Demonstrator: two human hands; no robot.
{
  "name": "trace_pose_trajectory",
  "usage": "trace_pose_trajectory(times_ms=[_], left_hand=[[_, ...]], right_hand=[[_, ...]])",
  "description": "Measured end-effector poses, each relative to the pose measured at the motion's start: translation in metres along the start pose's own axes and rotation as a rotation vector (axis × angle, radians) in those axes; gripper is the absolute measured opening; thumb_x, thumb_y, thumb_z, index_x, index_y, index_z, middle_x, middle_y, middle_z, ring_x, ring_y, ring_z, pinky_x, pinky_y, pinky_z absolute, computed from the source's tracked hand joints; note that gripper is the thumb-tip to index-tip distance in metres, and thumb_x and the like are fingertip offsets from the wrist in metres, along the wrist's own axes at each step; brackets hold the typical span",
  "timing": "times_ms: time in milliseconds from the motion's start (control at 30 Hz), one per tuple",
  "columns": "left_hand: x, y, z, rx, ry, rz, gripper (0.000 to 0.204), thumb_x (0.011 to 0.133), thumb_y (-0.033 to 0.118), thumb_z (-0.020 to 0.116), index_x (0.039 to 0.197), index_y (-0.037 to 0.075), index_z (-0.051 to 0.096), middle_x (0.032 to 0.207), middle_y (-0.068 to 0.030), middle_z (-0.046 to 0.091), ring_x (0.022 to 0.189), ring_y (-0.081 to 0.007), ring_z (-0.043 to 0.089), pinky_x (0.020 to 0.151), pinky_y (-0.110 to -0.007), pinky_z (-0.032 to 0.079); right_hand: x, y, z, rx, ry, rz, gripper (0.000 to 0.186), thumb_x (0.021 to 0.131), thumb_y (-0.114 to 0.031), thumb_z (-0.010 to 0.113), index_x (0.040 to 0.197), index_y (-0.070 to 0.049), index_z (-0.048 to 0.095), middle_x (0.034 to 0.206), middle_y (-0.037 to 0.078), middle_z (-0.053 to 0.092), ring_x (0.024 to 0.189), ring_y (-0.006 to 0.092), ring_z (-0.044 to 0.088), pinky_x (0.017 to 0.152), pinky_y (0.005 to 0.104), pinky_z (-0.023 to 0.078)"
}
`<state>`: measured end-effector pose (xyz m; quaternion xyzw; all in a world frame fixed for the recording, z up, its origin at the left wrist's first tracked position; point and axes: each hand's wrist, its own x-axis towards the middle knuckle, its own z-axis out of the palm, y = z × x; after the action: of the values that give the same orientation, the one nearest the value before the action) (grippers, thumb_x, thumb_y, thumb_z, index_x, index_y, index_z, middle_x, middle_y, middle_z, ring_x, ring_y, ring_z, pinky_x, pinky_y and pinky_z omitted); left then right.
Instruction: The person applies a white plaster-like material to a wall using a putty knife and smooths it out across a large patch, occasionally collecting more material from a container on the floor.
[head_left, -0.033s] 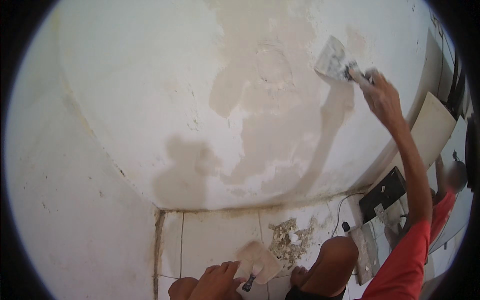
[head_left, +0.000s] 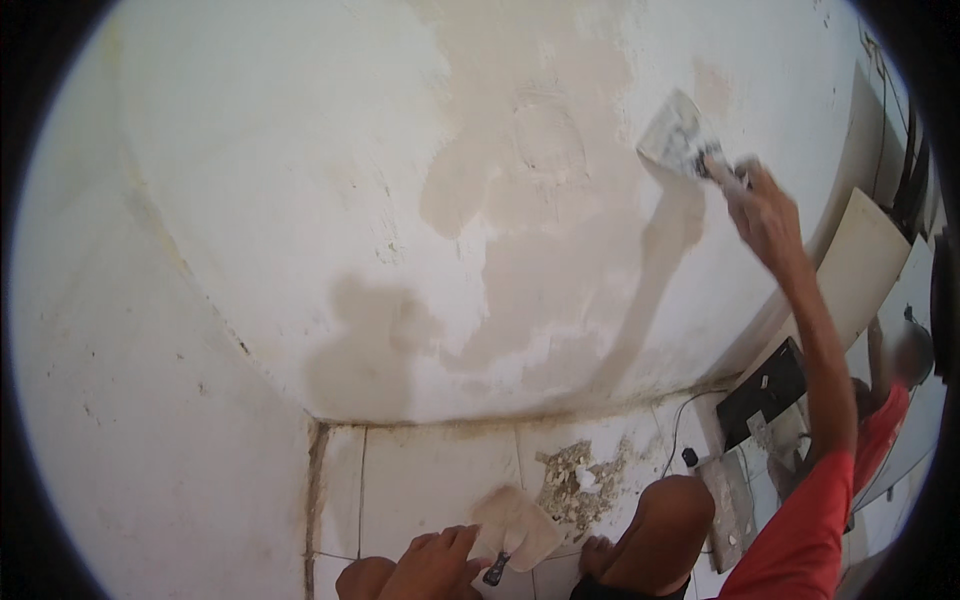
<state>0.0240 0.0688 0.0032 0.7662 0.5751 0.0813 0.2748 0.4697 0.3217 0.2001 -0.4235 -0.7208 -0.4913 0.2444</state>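
Observation:
My right hand (head_left: 765,220) is raised to the wall at upper right, wrapped around the handle of a wide putty knife (head_left: 678,135). Its pale, smeared blade is tilted at the wall, beside a large beige patch (head_left: 560,265) on the white surface; whether it touches cannot be told. Low in the picture, my left hand (head_left: 428,565) drapes over my bent left knee, with nothing visible in it. Just beyond its fingers, a second putty knife (head_left: 497,570) with a dark handle rests by a squarish beige plate (head_left: 535,535), seemingly on the floor.
Crumbled debris (head_left: 578,490) lies on the pale floor tiles near my right foot. A black panel (head_left: 762,392), a cable (head_left: 676,425) and boards (head_left: 865,245) are at the right. Beyond my arm is a figure in red (head_left: 888,420), perhaps a reflection.
My right hand and the putty knife have shifted slightly down and to the right along the wall. My left hand stays on the knee.

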Motion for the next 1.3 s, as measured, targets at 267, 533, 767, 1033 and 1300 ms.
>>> trace_pose_trajectory(times_ms=[267,533,767,1033,1300], left_hand=[[-0.001,-0.011,0.0,0.073,-0.014,0.165,0.053,0.088,0.016,0.066,0.137,0.001,0.053,0.131,-0.0219,0.057,0.118,-0.0412,0.054,0.102,-0.046,0.044],[0.016,0.001,-0.009,-0.043,-0.043,-0.021,0.049,0.095,0.023,0.062,0.138,0.002,0.051,0.13,-0.0225,0.059,0.111,-0.0437,0.058,0.096,-0.05,0.047],[0.031,-0.013,-0.001,-0.078,-0.046,0.0,0.049,0.096,0.026,0.06,0.138,0.003,0.051,0.13,-0.0225,0.06,0.112,-0.0437,0.058,0.096,-0.05,0.047],[0.044,-0.016,-0.003,-0.07,-0.149,-0.042,0.05,0.097,0.027,0.059,0.14,0.003,0.05,0.13,-0.0227,0.06,0.113,-0.0439,0.058,0.097,-0.05,0.047],[0.027,-0.01,-0.01,-0.06,-0.142,-0.019,0.05,0.097,0.024,0.059,0.138,-0.001,0.049,0.131,-0.0236,0.058,0.114,-0.0427,0.057,0.097,-0.049,0.047]], right_hand=[[0.044,-0.053,-0.028,0.313,0.158,0.371,0.045,0.089,-0.006,0.066,0.133,-0.017,0.065,0.092,0.005,0.058,0.075,0.0191,0.059,0.064,0.0354,0.051],[0.16,-0.001,-0.014,0.031,0.358,0.034,0.053,0.09,-0.005,0.067,0.137,-0.029,0.062,0.095,0.002,0.059,0.076,0.0183,0.059,0.065,0.0341,0.054],[0.226,-0.003,-0.026,-0.014,0.35,-0.115,0.06,0.089,-0.004,0.067,0.139,-0.035,0.058,0.099,0.001,0.06,0.082,0.0165,0.062,0.071,0.0326,0.059],[0.264,0.009,-0.023,-0.368,0.384,-0.274,0.066,0.087,0.002,0.067,0.141,-0.035,0.056,0.106,0.0,0.06,0.085,0.0166,0.059,0.079,0.0318,0.06],[0.2,0.034,-0.024,-0.298,0.086,0.04,0.063,0.09,0.002,0.062,0.145,-0.028,0.053,0.098,0.006,0.058,0.084,0.0184,0.062,0.075,0.0341,0.058]])
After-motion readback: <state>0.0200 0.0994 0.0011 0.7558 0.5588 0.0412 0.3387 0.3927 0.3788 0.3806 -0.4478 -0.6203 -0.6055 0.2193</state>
